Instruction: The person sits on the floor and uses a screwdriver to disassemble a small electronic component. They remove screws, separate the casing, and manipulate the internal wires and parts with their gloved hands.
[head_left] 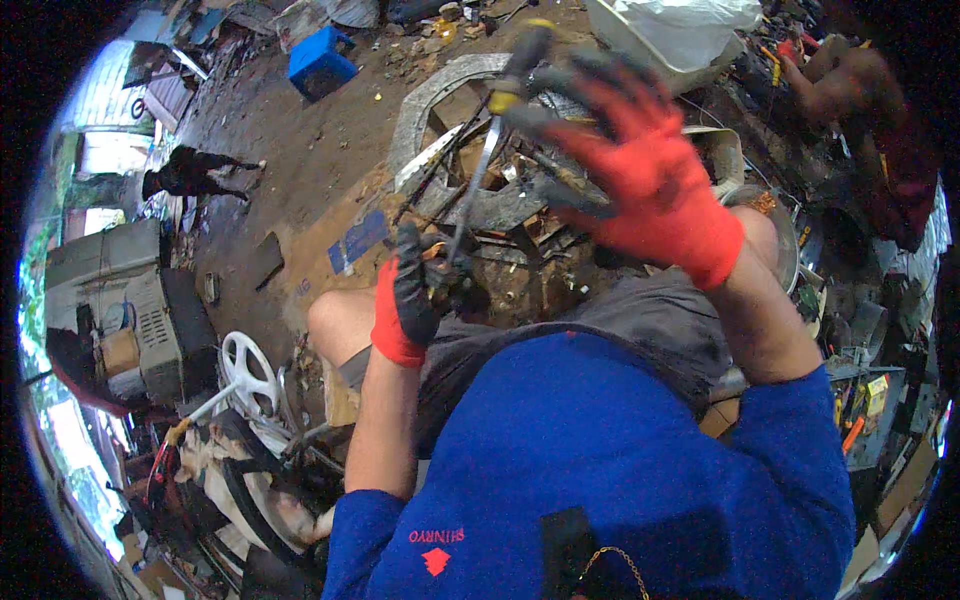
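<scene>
Blue shirt [570,420] closest, with screwdriver [490,140] aslant between splayed right hand [635,165] and curled left hand [408,300], hold unclear, finish seemingly pending!

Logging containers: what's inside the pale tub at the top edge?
Translucent whitish plastic lies in the pale tub. Anything beneath the plastic is covered, and the tub's far end is out of frame.

We look down from the wearer's head by fisheye, torso [590,430] near at five o'clock, ground [395,75] farther toward eleven.
</scene>
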